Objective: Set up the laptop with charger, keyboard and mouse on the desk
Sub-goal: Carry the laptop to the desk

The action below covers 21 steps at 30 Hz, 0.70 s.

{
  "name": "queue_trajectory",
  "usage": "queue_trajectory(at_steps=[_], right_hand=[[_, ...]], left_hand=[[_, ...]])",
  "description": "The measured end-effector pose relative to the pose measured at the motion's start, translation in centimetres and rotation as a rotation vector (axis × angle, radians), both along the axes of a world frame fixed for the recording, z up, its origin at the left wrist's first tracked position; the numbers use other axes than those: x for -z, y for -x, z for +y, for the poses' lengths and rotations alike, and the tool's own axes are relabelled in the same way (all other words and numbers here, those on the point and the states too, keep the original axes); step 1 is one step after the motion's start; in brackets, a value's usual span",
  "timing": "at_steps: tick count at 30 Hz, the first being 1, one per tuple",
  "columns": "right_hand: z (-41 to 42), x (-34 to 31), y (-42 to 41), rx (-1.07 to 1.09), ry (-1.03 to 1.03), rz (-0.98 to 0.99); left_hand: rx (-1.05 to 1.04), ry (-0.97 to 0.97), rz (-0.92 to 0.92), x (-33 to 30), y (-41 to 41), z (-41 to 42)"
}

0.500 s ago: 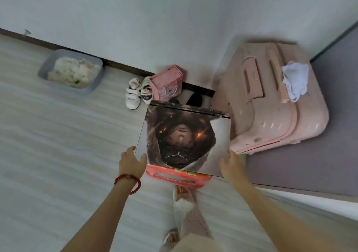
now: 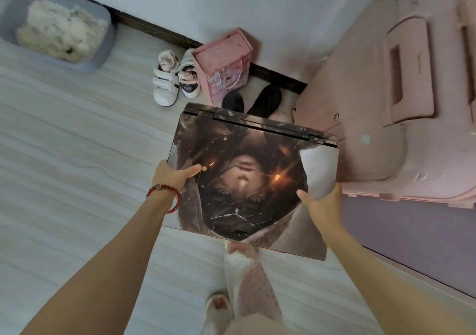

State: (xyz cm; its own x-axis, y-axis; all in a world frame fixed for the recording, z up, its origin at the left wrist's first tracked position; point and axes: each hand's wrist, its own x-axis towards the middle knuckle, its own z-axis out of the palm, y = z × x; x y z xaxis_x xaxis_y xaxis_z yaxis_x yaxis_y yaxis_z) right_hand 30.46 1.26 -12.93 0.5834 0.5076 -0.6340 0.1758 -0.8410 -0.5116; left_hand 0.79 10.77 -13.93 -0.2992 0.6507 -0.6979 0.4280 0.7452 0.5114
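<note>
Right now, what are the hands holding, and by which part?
Both hold the closed laptop by its side edges: left hand on the left edge, right hand on the right, thumbs over the lid.

No readable text or brand; small mark on pink suitcase (image 2: pixel 401 118) too blurred.

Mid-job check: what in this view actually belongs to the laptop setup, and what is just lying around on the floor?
Belongs to the job:
- laptop, closed, held at its side edges
- left hand and right hand, gripping it

Just lying about:
- pink suitcase
- pink gift bag
- white shoes
- black shoes
- grey tray of white fluff

No charger, keyboard, mouse or desk in view.
</note>
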Motion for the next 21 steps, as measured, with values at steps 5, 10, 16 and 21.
queue_trajectory(at_steps=[5,10,16,21], right_hand=[[1.2,-4.4,2.5,-0.102,0.003,0.011],[3.4,-10.8,8.9,-0.306,-0.121,0.034],[4.6,-18.8,21.7,-0.613,-0.232,0.07],[3.0,-25.3,35.6,-0.901,-0.31,0.068]], left_hand=[[-0.133,0.022,0.02,-3.5,3.1,-3.2],[-0.313,-0.02,0.069,-10.4,9.7,-7.5],[-0.58,-0.076,0.208,-20.5,19.8,-15.0],[-0.795,-0.197,0.292,-26.4,29.1,-23.4]])
